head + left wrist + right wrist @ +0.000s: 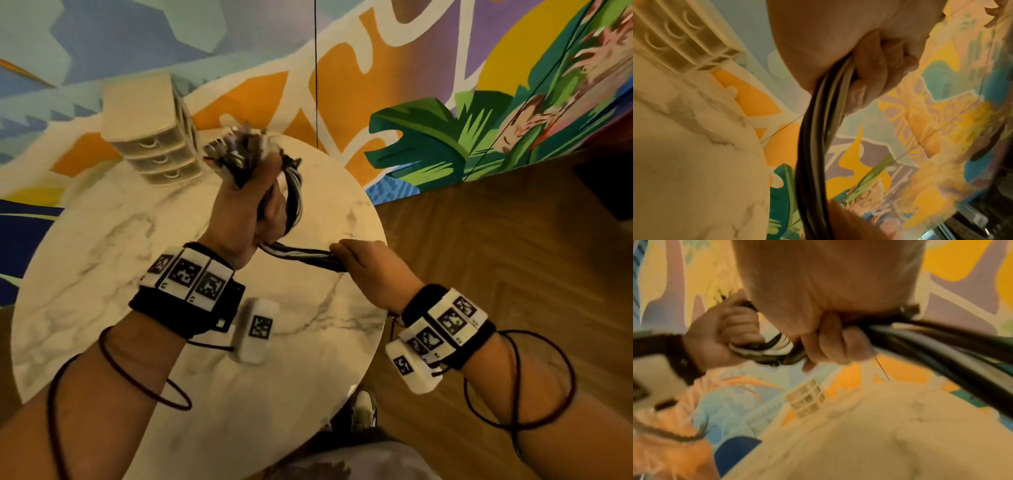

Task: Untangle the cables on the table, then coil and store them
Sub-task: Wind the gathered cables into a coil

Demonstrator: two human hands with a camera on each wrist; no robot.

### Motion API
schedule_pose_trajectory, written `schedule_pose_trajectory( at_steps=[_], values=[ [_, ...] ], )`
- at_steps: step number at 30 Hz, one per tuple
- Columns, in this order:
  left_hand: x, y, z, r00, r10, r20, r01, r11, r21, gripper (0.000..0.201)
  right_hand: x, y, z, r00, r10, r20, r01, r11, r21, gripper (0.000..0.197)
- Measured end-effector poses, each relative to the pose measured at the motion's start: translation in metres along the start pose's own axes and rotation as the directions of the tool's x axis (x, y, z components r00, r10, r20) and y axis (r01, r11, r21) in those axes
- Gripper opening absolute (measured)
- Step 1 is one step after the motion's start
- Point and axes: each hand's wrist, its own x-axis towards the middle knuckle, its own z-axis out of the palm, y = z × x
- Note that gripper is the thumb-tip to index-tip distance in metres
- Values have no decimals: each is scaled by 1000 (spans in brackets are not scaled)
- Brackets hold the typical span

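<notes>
We're holding the cable bundle [294, 253] in the air above the round marble-patterned table [102, 274], black and white smooth round cords mixed. Our left hand [243, 212] is gripping it, fingers [875, 68] curled tight around the strands, plug ends sticking out the top in a blurry clump. Our right hand [370, 267] is gripping the bundle lower down, fingers [830, 344] wrapped around it. A short span is running between both fists. A cream plastic drawer unit [150, 130] is standing at the table's far edge.
</notes>
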Motion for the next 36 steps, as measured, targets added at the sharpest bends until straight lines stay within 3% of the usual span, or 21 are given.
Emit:
schedule_pose_trajectory(
  at_steps=[2, 4, 7, 9, 12, 16, 19, 21, 24, 25, 27, 29, 30, 32, 34, 36],
  values=[
    [6, 3, -6, 999, 19, -46, -22, 998, -64, 61, -7, 0, 5, 996, -76, -40, 74, 996, -49, 34],
    [10, 6, -9, 994, 29, -103, -40, 994, -105, 60, -9, 1, 7, 988, -144, -62, 135, 983, -128, 49],
    [14, 6, -10, 985, 45, -166, -65, 991, -120, 58, -4, 9, 3, 914, -342, -216, 291, 927, -239, 36],
    [17, 4, -6, 980, 63, -189, -86, 989, -121, 56, 0, 12, 2, 881, -385, -273, 290, 898, -330, 31],
    [21, -1, 4, 968, 113, -224, -144, 982, -126, 55, 5, 11, 7, 919, -233, -318, 136, 944, -300, 24],
    [26, -3, 21, 944, 135, -300, -190, 968, -163, 53, 5, 7, 24, 910, 34, -413, -30, 999, 16, 20],
    [30, -2, 26, 936, 131, -327, -208, 955, -213, 53, -3, 9, 33, 908, 48, -417, -67, 997, -31, 21],
    [34, -3, 26, 942, 106, -320, -184, 957, -226, 54, -6, 11, 25, 951, 4, -308, -29, 997, -78, 31],
    [36, -6, 19, 946, 24, -322, -117, 955, -272, 53, 2, 9, 0, 997, 76, 14, -76, 997, -25, 47],
    [36, -7, 17, 953, 4, -303, -100, 947, -304, 54, 5, 8, -9, 982, 114, 148, -124, 990, 60, 46],
    [33, -5, 14, 982, -7, -191, -62, 933, -356, 57, 6, 9, -18, 903, 139, 406, -283, 903, 322, 41],
    [28, 1, 14, 1000, 6, 29, 4, 940, -340, 62, 4, 13, -22, 817, 99, 568, -424, 770, 476, 40],
    [24, 5, 14, 987, 0, 158, 48, 954, -296, 63, 5, 15, -22, 794, 86, 601, -450, 747, 489, 41],
    [12, 8, 19, 926, -77, 370, 141, 979, -150, 59, 8, 17, -24, 778, 87, 622, -436, 788, 435, 41],
    [0, 6, 27, 874, -208, 440, 188, 978, 90, 52, 13, 16, -29, 761, 92, 643, -390, 856, 340, 37],
    [-10, 6, 37, 854, -272, 444, 95, 920, 381, 45, 20, 14, -35, 716, 118, 688, -381, 892, 244, 26]
  ],
)
